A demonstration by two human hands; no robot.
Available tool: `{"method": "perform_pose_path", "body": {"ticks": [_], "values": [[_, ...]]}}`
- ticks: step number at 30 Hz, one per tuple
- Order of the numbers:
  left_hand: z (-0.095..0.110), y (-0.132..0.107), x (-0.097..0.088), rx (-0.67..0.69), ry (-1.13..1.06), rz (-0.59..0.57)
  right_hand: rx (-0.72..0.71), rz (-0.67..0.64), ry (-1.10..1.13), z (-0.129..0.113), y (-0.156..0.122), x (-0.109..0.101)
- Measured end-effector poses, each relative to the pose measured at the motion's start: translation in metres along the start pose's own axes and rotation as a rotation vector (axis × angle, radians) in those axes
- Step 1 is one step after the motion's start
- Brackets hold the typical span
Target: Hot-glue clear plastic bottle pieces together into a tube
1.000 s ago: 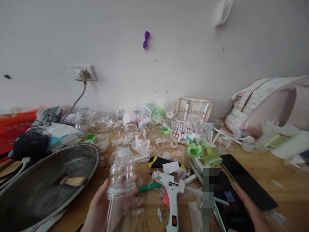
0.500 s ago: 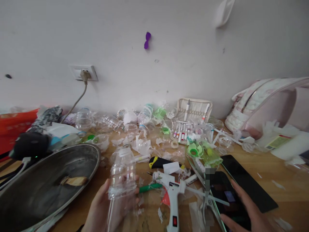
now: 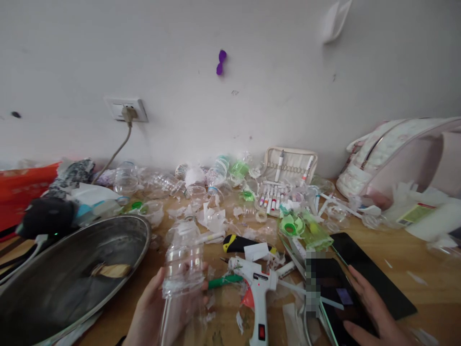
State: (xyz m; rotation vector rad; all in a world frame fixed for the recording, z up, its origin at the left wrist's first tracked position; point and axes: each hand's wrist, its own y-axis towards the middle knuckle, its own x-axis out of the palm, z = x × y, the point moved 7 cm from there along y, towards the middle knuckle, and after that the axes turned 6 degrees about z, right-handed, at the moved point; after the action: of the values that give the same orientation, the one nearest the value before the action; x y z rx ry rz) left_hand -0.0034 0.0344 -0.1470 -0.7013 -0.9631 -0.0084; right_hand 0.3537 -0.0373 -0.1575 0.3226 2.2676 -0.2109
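Note:
My left hand (image 3: 146, 300) is wrapped round a clear plastic bottle (image 3: 183, 257), which stands upright with its capless-looking narrow end up. Through the clear wall my fingers show behind it. At the lower right, my right hand (image 3: 378, 307) grips a smartphone (image 3: 333, 276) by its right side, thumb over the dark screen and fingers along the edge. Between the hands lies a white hot glue gun (image 3: 260, 302) with a red switch and a small red light. A clear glue stick (image 3: 326, 302) juts from its back across the phone. Scissors (image 3: 297, 259) lie partly under the phone.
A metal basin (image 3: 144, 235) takes up the left side. Behind are a yellow-black utility knife (image 3: 237, 243), cut plastic bottles, paper scraps and several markers (image 3: 272, 199). A dark flat slab (image 3: 374, 274) lies right of the phone; a pink backpack (image 3: 392, 158) stands against the wall.
My right thumb has shifted rightward over the phone screen. A small red light now shows on the glue gun. The left hand and bottle have hardly moved; the view has shifted slightly.

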Motion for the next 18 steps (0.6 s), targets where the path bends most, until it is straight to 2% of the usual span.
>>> {"method": "perform_pose_path", "body": {"ticks": [4, 6, 9, 14, 18], "values": [[-0.0004, 0.0009, 0.0007, -0.006, -0.003, -0.014, 0.064, -0.077, -0.017, -0.0028, 0.0008, 0.0042], [-0.0001, 0.0006, 0.0043, -0.007, -0.001, -0.035, -0.019, -0.111, 0.009, -0.0055, 0.0016, 0.0054], [0.0009, -0.0002, 0.0071, 0.0, 0.0, -0.048, -0.135, -0.091, 0.03, -0.0064, 0.0031, 0.0017], [0.0003, -0.0017, 0.0053, 0.003, 0.005, -0.056, 0.017, -0.093, 0.167, 0.0017, 0.0054, -0.0002], [0.0007, -0.0015, 0.004, 0.006, -0.001, -0.045, 0.07, -0.028, 0.217, -0.0027, 0.0068, -0.0036]]}}
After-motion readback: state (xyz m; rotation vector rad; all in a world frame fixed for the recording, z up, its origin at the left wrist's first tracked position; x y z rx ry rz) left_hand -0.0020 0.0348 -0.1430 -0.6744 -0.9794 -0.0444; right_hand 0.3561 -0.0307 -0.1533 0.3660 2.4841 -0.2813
